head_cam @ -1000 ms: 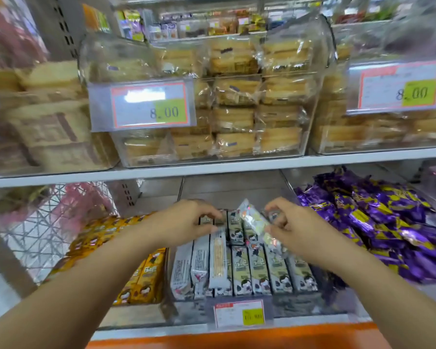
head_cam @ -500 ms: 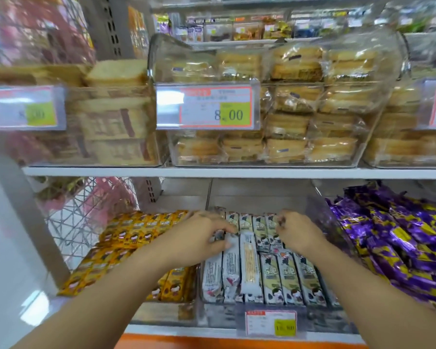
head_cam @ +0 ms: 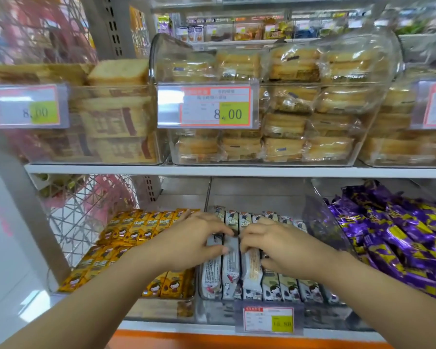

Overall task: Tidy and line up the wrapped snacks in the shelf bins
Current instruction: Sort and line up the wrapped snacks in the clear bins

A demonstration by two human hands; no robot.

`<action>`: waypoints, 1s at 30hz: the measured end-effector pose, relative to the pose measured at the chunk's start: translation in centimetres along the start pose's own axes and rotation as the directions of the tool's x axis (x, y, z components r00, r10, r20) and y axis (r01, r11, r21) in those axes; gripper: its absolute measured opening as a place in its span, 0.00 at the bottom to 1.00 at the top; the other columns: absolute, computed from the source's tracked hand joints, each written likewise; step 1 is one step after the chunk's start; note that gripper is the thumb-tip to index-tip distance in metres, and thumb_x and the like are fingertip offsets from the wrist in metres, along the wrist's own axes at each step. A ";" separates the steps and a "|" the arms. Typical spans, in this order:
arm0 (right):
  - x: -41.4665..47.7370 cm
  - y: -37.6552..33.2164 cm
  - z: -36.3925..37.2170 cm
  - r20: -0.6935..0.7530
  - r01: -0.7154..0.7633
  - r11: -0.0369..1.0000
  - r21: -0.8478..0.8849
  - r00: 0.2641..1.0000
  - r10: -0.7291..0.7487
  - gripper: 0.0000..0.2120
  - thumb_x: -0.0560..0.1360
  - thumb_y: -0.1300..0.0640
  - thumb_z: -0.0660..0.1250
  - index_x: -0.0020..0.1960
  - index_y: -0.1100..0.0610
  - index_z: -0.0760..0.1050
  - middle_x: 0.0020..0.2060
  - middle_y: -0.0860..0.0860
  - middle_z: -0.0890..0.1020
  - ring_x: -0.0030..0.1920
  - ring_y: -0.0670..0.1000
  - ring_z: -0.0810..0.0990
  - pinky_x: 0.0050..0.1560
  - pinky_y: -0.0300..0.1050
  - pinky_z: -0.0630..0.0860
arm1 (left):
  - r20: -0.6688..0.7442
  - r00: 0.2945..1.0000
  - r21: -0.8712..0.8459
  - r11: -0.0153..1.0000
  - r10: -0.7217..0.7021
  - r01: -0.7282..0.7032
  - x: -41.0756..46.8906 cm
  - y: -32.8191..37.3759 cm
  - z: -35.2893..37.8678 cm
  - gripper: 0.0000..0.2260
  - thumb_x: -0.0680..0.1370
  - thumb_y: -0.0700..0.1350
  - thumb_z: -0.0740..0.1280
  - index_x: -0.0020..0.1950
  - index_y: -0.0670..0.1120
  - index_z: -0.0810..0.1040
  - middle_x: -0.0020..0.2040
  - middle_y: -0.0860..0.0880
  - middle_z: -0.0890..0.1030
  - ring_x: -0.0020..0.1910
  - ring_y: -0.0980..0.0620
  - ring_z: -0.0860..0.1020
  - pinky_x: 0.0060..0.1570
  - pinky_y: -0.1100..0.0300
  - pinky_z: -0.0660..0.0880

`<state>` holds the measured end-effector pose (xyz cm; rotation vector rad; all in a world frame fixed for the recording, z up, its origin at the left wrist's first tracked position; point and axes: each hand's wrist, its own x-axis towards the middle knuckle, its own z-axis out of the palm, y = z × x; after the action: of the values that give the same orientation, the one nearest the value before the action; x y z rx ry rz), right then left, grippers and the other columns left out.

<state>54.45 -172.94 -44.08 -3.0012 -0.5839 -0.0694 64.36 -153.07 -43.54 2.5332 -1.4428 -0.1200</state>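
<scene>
Bins fill both shelves in front of me. On the lower shelf (head_cam: 186, 326), the middle clear bin (head_cam: 213, 314) holds the white-wrapped snack bars (head_cam: 290, 285), laid lengthwise side by side in a front row and a back row. My left grip (head_cam: 194, 244) is curled over the front row's far ends, fingers above and thumb below, pinching bars at the bin's left side. My right grip (head_cam: 285, 248) sits just beside it, fingertips nearly meeting, pinching the neighbouring bar whose wrapper shows a pale biscuit. A price tag (head_cam: 268, 319) hangs on the bin's front.

The bin to the left holds yellow-wrapped bars (head_cam: 126, 230) in neat rows; to the right, purple-wrapped snacks (head_cam: 400, 248) lie heaped. On the upper shelf (head_cam: 136, 170), a domed clear bin (head_cam: 161, 51) is stacked with wrapped cakes (head_cam: 290, 122), and the bin beside it holds wrapped toast slices (head_cam: 116, 71).
</scene>
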 end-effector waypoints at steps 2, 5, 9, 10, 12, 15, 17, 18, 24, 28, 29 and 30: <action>-0.5 0.7 -0.1 -0.068 0.019 0.997 0.074 0.998 -0.014 0.16 0.72 0.62 0.66 0.56 0.47 0.72 0.57 0.43 0.73 0.59 0.45 0.71 0.58 0.48 0.72 | -0.018 1.000 -0.004 1.000 -0.002 0.002 -0.1 0.4 -0.3 0.17 0.78 0.58 0.62 0.66 0.61 0.71 0.62 0.63 0.72 0.63 0.61 0.66 0.69 0.54 0.58; -2.0 1.5 -0.9 -0.279 -0.006 0.953 0.304 0.956 0.095 0.16 0.69 0.62 0.71 0.50 0.46 0.73 0.54 0.37 0.75 0.55 0.40 0.75 0.56 0.41 0.74 | -0.071 0.997 -0.114 0.993 0.007 -0.015 -0.1 1.7 -1.2 0.19 0.79 0.55 0.63 0.70 0.61 0.67 0.57 0.68 0.71 0.51 0.71 0.67 0.57 0.76 0.62; -4.1 1.0 -1.3 -0.473 0.103 0.843 0.527 0.861 0.190 0.20 0.65 0.64 0.77 0.47 0.46 0.73 0.55 0.38 0.75 0.53 0.39 0.78 0.54 0.31 0.73 | 0.018 1.000 -0.560 0.828 -0.006 0.015 0.9 3.7 -1.8 0.24 0.77 0.54 0.66 0.70 0.67 0.61 0.70 0.63 0.67 0.63 0.65 0.71 0.63 0.68 0.67; -4.5 0.9 -1.1 -0.509 0.130 0.833 0.537 0.838 0.197 0.20 0.65 0.64 0.77 0.48 0.47 0.73 0.55 0.38 0.76 0.52 0.40 0.79 0.53 0.31 0.74 | 0.042 0.999 -0.636 0.771 0.008 0.020 1.3 4.2 -1.7 0.24 0.76 0.54 0.66 0.69 0.68 0.62 0.70 0.61 0.68 0.63 0.63 0.73 0.64 0.63 0.69; -5.1 0.9 -0.7 -0.576 0.170 0.822 0.544 0.787 0.219 0.19 0.64 0.63 0.76 0.48 0.49 0.73 0.53 0.40 0.77 0.51 0.43 0.80 0.50 0.33 0.76 | 0.058 0.998 -0.794 0.606 0.011 0.039 2.2 5.3 -1.4 0.21 0.77 0.50 0.66 0.67 0.65 0.66 0.68 0.56 0.71 0.63 0.58 0.75 0.64 0.58 0.72; -5.7 1.5 -0.6 -0.597 0.149 0.862 0.485 0.777 0.202 0.20 0.62 0.65 0.75 0.46 0.49 0.72 0.52 0.40 0.77 0.50 0.43 0.79 0.48 0.35 0.76 | 0.124 0.992 -0.970 0.208 -0.011 0.124 3.4 7.0 -0.7 0.21 0.73 0.42 0.67 0.65 0.53 0.71 0.60 0.46 0.76 0.55 0.51 0.80 0.56 0.56 0.77; -6.2 2.5 -0.7 -0.559 0.053 0.916 0.397 0.806 0.195 0.21 0.61 0.67 0.76 0.45 0.47 0.73 0.50 0.38 0.78 0.51 0.40 0.78 0.50 0.34 0.74 | 0.149 0.989 -0.984 0.098 -0.024 0.151 4.2 7.4 -0.6 0.21 0.73 0.38 0.67 0.65 0.49 0.71 0.55 0.46 0.77 0.50 0.51 0.82 0.53 0.56 0.79; -6.5 3.3 -0.9 -0.554 -0.010 0.938 0.347 0.805 0.213 0.21 0.63 0.67 0.77 0.45 0.47 0.74 0.48 0.38 0.79 0.50 0.39 0.77 0.51 0.33 0.73 | 0.143 0.987 -0.986 0.078 -0.067 0.148 4.7 7.3 -0.7 0.18 0.75 0.36 0.66 0.63 0.47 0.72 0.53 0.45 0.78 0.49 0.51 0.82 0.52 0.57 0.79; -9.4 6.9 -1.1 -0.631 -0.258 0.873 0.413 0.610 0.479 0.07 0.71 0.64 0.72 0.43 0.54 0.78 0.39 0.44 0.79 0.40 0.30 0.74 0.42 0.21 0.65 | 0.122 0.843 -0.990 -0.003 -0.523 0.141 8.5 7.0 -0.4 0.03 0.76 0.35 0.67 0.47 0.39 0.73 0.47 0.42 0.78 0.42 0.51 0.79 0.40 0.63 0.80; -9.2 7.6 0.2 -0.572 -0.291 0.847 0.445 0.636 0.519 0.10 0.71 0.63 0.71 0.42 0.47 0.76 0.39 0.38 0.78 0.41 0.32 0.75 0.45 0.22 0.66 | -0.001 0.855 -0.672 0.634 -0.518 0.383 11.2 8.4 0.6 0.11 0.75 0.51 0.69 0.41 0.45 0.74 0.35 0.49 0.76 0.30 0.55 0.75 0.29 0.67 0.68; -9.1 7.7 0.5 -0.570 -0.292 0.846 0.446 0.636 0.520 0.10 0.71 0.62 0.71 0.42 0.48 0.76 0.39 0.37 0.77 0.42 0.33 0.75 0.46 0.23 0.67 | -0.015 0.871 -0.543 0.735 -0.492 0.406 11.8 8.9 0.8 0.11 0.76 0.52 0.68 0.40 0.46 0.74 0.34 0.50 0.76 0.30 0.55 0.76 0.26 0.68 0.66; -9.0 7.7 0.7 -0.573 -0.291 0.846 0.446 0.634 0.520 0.07 0.71 0.62 0.71 0.42 0.49 0.78 0.39 0.36 0.77 0.43 0.34 0.75 0.46 0.24 0.68 | -0.018 0.887 -0.453 0.795 -0.461 0.404 12.5 9.4 1.1 0.12 0.76 0.53 0.67 0.40 0.46 0.73 0.34 0.50 0.76 0.31 0.54 0.75 0.25 0.66 0.67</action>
<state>49.02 -183.39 -45.85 -2.4334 0.1759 -0.9068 62.68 -168.58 -41.91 2.3788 -0.6597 -0.3138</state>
